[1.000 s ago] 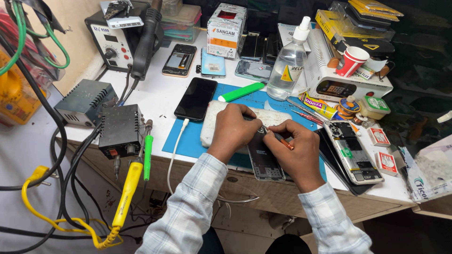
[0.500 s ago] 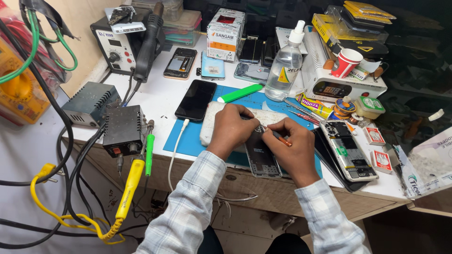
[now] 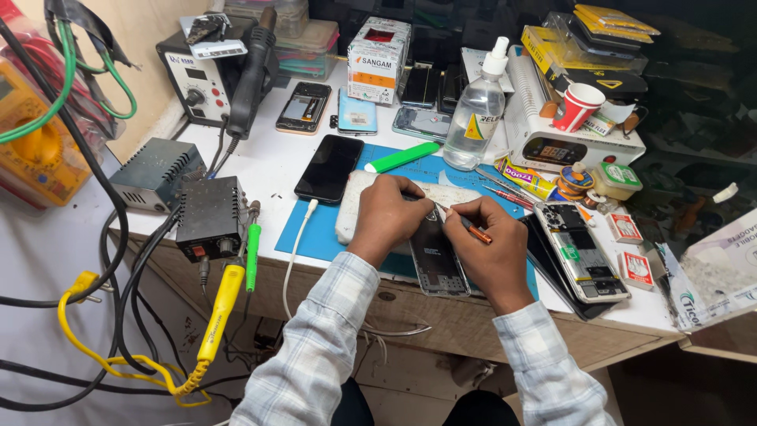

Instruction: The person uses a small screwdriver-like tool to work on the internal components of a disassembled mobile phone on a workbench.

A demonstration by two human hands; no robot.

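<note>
My left hand (image 3: 392,217) presses down on the top of an opened phone body (image 3: 435,260) that lies on a blue work mat (image 3: 315,225) at the table's front edge. My right hand (image 3: 493,252) grips an orange-handled tool (image 3: 471,229), its thin metal tip touching the phone's upper end beside my left fingers. Both sleeves are pale checked cloth. A white pad (image 3: 351,207) lies under my left hand.
A black phone (image 3: 329,167), green marker (image 3: 402,157) and clear spray bottle (image 3: 477,118) lie behind the mat. Another opened phone (image 3: 579,251) is at right, by small red-and-white packets (image 3: 635,270). A hot-air station (image 3: 206,75), black power units (image 3: 210,217) and cables stand at left.
The view has shifted slightly. Both hands stay on the opened phone, with the tool tip working at its upper end.
</note>
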